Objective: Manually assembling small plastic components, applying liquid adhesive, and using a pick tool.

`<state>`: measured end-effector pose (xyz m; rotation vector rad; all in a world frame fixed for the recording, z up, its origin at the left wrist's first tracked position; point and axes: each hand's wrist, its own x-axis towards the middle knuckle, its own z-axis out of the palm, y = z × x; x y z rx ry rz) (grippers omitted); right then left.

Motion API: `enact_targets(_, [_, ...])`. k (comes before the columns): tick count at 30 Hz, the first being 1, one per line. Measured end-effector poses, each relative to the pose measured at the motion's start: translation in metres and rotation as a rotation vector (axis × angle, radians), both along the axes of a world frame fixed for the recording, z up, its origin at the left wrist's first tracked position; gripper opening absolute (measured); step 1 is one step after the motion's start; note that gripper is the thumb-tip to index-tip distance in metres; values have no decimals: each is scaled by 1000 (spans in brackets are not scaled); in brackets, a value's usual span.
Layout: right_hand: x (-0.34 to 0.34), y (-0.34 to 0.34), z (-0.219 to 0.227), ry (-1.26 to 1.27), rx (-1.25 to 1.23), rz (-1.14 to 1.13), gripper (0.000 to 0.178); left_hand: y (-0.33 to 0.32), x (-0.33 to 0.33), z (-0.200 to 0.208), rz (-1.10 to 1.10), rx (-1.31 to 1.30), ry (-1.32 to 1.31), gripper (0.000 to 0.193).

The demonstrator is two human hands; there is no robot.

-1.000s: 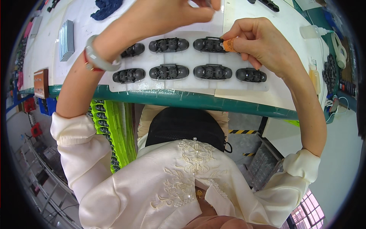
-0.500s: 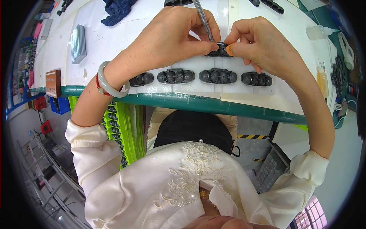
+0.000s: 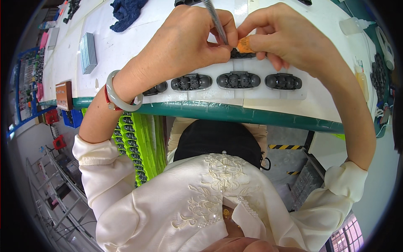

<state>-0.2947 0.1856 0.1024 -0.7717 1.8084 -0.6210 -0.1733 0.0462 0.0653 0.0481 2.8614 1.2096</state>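
Observation:
My left hand [image 3: 189, 40] is closed around a thin grey metal rod-shaped tool [image 3: 216, 21], whose lower end points down at a black oblong part [image 3: 243, 54]. My right hand [image 3: 289, 40] is closed in a pinch over the same part, with orange tape [image 3: 244, 45] around the thumb tip. Whatever lies between its fingertips is hidden. The hands almost touch and cover most of the part. Closer to me, several similar black parts sit in a row, among them one at the middle [image 3: 238, 80] and one at the right [image 3: 283, 81].
The row rests on a white slab [image 3: 214, 95] by the table's green edge [image 3: 210, 110]. A striped block [image 3: 87, 53], a brown block [image 3: 64, 95] and a dark blue cloth [image 3: 126, 14] lie leftward. Bottles [image 3: 352, 26] stand at right. Green trays [image 3: 145, 143] of parts are below.
My right hand has shifted left and farther from me, closer to my left hand. The worked-on part is more covered now. My left hand keeps its grip on the tool.

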Motion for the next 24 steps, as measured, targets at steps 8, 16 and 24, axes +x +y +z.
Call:
enact_targets(8, [11, 7, -36, 102, -238, -111, 11, 3, 0, 0, 9, -60, 4, 8])
enact_targets(16, [11, 2, -37, 80, -191, -131, 8, 2, 3, -2, 56, 80, -21, 8])
enact_targets(24, [11, -8, -32, 116, -149, -79, 10, -32, 2, 18, 352, 545, -100, 21])
